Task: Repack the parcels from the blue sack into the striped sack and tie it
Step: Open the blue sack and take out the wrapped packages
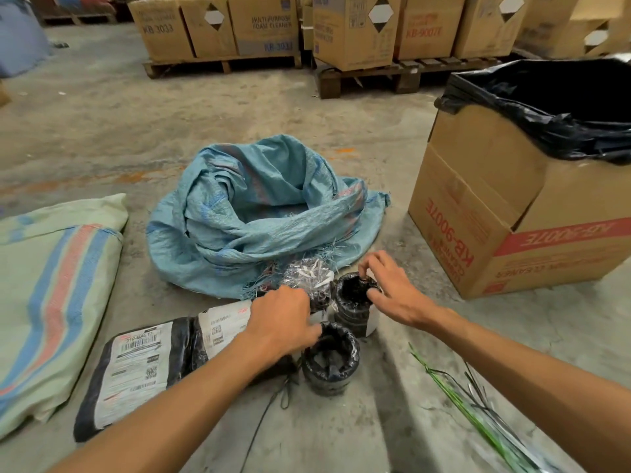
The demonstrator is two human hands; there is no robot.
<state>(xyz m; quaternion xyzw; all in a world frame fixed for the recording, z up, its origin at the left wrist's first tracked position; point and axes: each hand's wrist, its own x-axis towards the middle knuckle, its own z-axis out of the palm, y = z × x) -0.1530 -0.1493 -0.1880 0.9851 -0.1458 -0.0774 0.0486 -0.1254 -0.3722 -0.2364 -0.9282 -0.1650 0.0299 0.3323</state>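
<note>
The blue sack (259, 213) lies crumpled and open on the concrete floor in the middle. The striped sack (51, 291), pale green with blue and red bands, lies flat at the left. Three round parcels in black wrap stand close together in front of the blue sack. My right hand (389, 291) pinches the top edge of the far black parcel (353, 302). My left hand (283, 319) rests with its fingers on the rim of the near black parcel (329, 358). A clear-wrapped parcel (312, 281) sits behind it. A flat black parcel with white labels (146, 367) lies under my left forearm.
A cardboard box lined with a black bin bag (519, 206) stands at the right. Green and black straps (478, 401) lie on the floor near my right arm. A thin black cord (276, 401) lies by the near parcel. Pallets with cartons (259, 29) line the back.
</note>
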